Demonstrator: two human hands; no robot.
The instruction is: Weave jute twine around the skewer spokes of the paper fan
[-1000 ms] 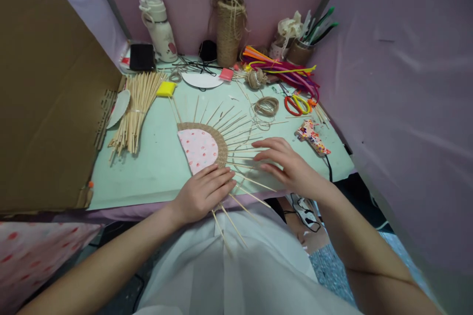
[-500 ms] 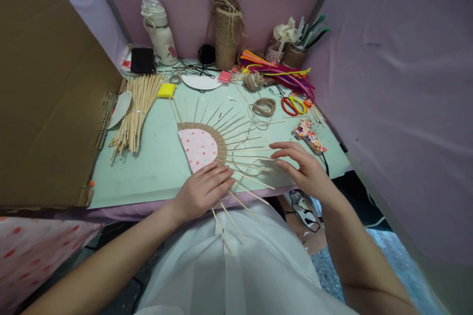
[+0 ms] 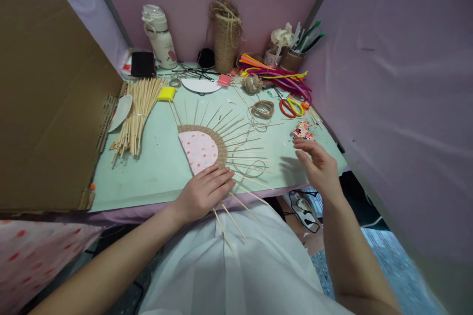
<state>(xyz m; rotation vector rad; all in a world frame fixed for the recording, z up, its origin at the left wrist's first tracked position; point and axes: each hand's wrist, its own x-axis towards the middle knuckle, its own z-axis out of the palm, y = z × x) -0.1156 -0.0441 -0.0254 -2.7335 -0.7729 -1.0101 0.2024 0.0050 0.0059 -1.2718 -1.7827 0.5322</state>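
A half-round piece [image 3: 201,150] of pink spotted fabric with a twine-wound border [image 3: 221,145] lies at the table's front edge, thin wooden sticks [image 3: 236,130] fanning out from it. My left hand [image 3: 205,192] rests flat on its lower end, fingers stretched out, covering that corner. To the right, my right hand [image 3: 318,165] hovers above the table with thumb and fingers apart, holding nothing. Just beyond its fingertips is a flower-patterned glue gun [image 3: 302,129], partly hidden by the hand. A loose strand of twine [image 3: 253,170] curls over the sticks.
A bundle of sticks [image 3: 135,118] lies on the left near a cardboard wall [image 3: 48,108]. Scissors [image 3: 291,107], a twine coil [image 3: 263,109], pipe cleaners [image 3: 281,78] and a yellow packet [image 3: 166,93] lie farther back. A bottle [image 3: 160,39] and a twine-wrapped cylinder [image 3: 226,42] stand behind.
My right hand has moved right, away from the stick tips and over to the glue gun. My left hand stays on the half-round piece. The view has tilted up slightly.
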